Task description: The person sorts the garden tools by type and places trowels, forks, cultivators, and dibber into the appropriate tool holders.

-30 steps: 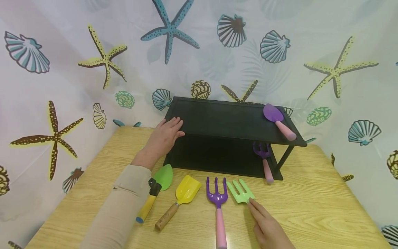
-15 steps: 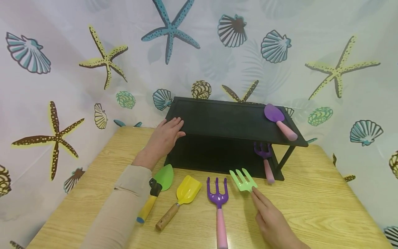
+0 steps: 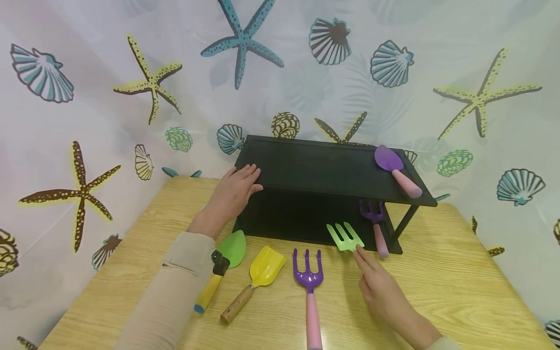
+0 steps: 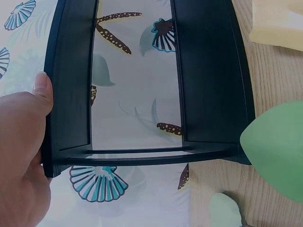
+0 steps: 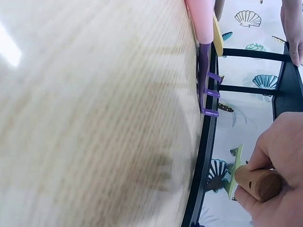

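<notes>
My left hand (image 3: 234, 192) rests on the left end of a black two-tier shelf (image 3: 306, 165), fingers lying over its top board and thumb by the front edge. With my right hand (image 3: 382, 289) I grip the wooden handle of a light green hand fork (image 3: 347, 238). Its tines hang over the front of the lower tier, pointing away from me. The right wrist view shows the round end of the wooden handle (image 5: 267, 184) between thumb and fingers. Right of the green fork, a purple hand fork (image 3: 379, 238) with a pink handle lies on the lower tier.
A purple trowel (image 3: 389, 160) lies on the top tier's right end. In front of the shelf, on the wooden table (image 3: 459, 282), lie a green trowel (image 3: 234, 248), a yellow scoop (image 3: 266, 266) and another purple fork (image 3: 308, 278). A patterned cloth (image 3: 280, 92) hangs behind.
My right hand has carried the light green fork up off the table and forward, to the lower tier's front edge. The left hand stays on the shelf.
</notes>
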Motion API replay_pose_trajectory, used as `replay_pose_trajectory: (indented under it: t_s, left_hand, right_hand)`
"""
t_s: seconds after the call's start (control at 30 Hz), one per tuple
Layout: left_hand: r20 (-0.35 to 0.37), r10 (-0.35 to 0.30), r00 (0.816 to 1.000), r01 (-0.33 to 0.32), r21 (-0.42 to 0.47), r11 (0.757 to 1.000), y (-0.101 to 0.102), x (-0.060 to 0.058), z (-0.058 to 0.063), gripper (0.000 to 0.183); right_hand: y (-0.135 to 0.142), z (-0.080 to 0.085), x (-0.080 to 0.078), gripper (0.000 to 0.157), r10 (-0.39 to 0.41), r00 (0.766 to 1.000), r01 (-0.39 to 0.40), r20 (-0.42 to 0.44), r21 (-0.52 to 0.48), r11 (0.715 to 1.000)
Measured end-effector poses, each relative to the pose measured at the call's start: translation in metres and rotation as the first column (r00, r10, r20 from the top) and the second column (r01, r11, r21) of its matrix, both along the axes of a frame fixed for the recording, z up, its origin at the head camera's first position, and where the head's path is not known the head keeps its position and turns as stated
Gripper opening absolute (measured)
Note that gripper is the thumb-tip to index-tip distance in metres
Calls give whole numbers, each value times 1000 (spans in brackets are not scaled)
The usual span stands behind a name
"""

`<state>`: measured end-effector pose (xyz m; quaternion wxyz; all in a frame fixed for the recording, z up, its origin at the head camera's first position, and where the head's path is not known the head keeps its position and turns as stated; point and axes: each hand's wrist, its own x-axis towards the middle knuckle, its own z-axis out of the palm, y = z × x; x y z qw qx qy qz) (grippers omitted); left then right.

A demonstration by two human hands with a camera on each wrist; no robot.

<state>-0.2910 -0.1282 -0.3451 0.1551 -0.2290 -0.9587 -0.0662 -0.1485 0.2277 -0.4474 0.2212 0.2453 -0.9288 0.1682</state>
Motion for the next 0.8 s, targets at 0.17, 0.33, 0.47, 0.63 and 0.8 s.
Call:
replay_pose_trajectory:
  t_s: [0.17, 0.33, 0.47, 0.63, 0.8]
  left_hand:
    - [-12, 1, 1000, -1, -7, 1000, -1, -1, 0, 56]
    - [-15, 4, 1000, -4, -8, 1000, -1, 0, 0, 56]
    - [-18, 7, 1000, -7, -10, 1000, 0, 1, 0, 56]
    - [-26, 4, 1000, -4, -10, 1000, 0, 1, 0, 55]
    - [-32, 4, 999, -5, -15, 1000, 1, 1, 1, 54]
  right_hand:
    - [0, 0, -11, 49, -9, 999, 9, 47, -5, 1000]
    - [-1, 0, -20, 47, -21, 998, 22, 60, -15, 1000]
    - [-2, 1, -28, 46, -25, 997, 26, 72, -8, 1000]
    - [-4, 2, -38, 45, -23, 997, 23, 73, -4, 1000]
    - [-4, 3, -50, 45, -19, 998, 18, 54, 22, 1000]
